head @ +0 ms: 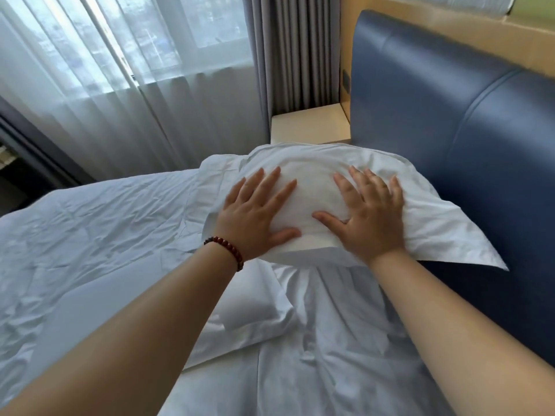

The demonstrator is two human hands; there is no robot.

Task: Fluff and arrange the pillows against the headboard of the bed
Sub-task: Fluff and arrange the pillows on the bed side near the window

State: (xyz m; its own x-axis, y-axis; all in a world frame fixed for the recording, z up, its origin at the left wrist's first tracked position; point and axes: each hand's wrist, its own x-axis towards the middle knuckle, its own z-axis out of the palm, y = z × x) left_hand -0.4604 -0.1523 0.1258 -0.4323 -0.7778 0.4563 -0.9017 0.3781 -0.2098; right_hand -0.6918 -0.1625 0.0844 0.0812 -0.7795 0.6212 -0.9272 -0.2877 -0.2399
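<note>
A white pillow (312,163) leans against the blue padded headboard (450,115) at the far end of the bed. My left hand (255,214) lies flat on the pillow's left side, fingers spread. My right hand (369,214) presses flat on its right side, fingers spread too. A second white pillow (252,307) lies flat on the mattress below, partly under my left forearm. A red bead bracelet (228,250) circles my left wrist.
A crumpled white duvet (90,235) covers the bed to the left. A pale bedside shelf (309,124) stands behind the pillow, left of the headboard. Grey curtains (288,55) and sheer white curtains (120,85) hang over the window beyond.
</note>
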